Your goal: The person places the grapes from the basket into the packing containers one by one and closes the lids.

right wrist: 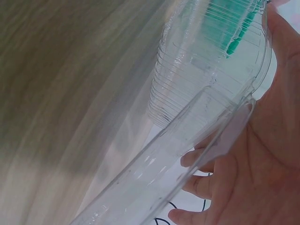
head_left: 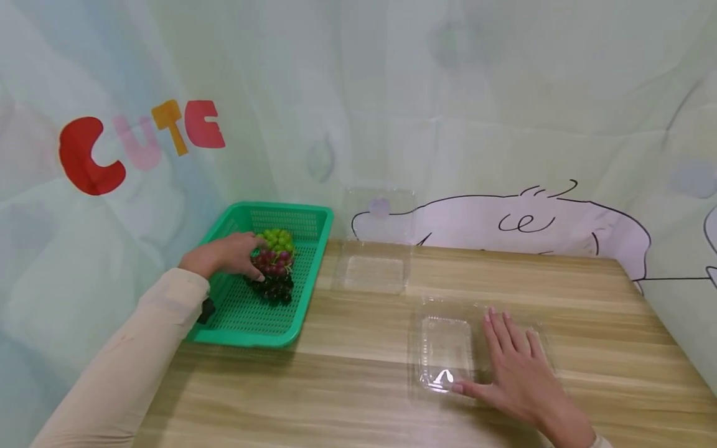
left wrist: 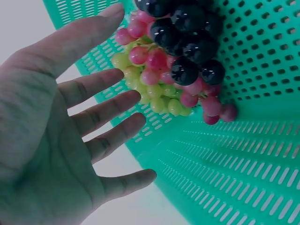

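Bunches of green grapes (head_left: 278,239), red grapes (head_left: 272,262) and black grapes (head_left: 276,289) lie together in a green perforated basket (head_left: 246,338) on the left. My left hand (head_left: 238,255) reaches over the basket's left side, right beside the grapes. In the left wrist view its fingers (left wrist: 110,108) are spread and hold nothing. On the right, a clear plastic clamshell box (head_left: 445,348) stands on the table with its lid raised. My right hand (head_left: 518,376) lies along it, fingers extended against the clear plastic, as the right wrist view also shows.
A second clear clamshell box (head_left: 374,270) stands at the back of the wooden table (head_left: 358,386), its lid (head_left: 378,205) upright near the curtain. Printed fabric (head_left: 381,124) hangs behind and on both sides, close to the basket. A dark object (head_left: 206,310) sits under the left wrist.
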A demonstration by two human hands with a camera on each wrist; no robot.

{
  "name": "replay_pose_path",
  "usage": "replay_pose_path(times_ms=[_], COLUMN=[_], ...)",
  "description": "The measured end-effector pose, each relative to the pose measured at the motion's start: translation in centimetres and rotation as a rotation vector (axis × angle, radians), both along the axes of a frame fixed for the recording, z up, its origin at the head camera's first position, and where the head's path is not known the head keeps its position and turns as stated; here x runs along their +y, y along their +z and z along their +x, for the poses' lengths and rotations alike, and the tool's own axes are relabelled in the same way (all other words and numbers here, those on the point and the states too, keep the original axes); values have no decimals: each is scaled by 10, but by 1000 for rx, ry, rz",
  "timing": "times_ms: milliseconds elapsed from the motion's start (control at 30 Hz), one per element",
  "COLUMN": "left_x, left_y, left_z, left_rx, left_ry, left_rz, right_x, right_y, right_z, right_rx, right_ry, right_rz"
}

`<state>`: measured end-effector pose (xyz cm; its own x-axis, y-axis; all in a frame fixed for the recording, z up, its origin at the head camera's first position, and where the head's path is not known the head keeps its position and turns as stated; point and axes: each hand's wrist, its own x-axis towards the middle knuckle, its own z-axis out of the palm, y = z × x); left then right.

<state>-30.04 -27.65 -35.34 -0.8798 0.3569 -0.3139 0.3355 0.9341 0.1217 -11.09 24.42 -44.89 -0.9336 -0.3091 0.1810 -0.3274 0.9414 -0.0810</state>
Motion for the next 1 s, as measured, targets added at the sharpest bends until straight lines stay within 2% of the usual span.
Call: replay_pose_path(times_ms=[500,767,1000], left_x=[-8,-6,-3], left_y=[-21,-23,-24], left_z=[1,2,2], left_rx=[-55,-57,-92], left_ry=[-5,-18,-20], left_rz=[-12,-30,-56], right_x=[-4,-2,-2], right_y=[0,-1,0], right_z=[4,3,3], right_rx=[-15,-7,7], right_ry=[-12,-16,-9], right_rz=[-7,-10,-25])
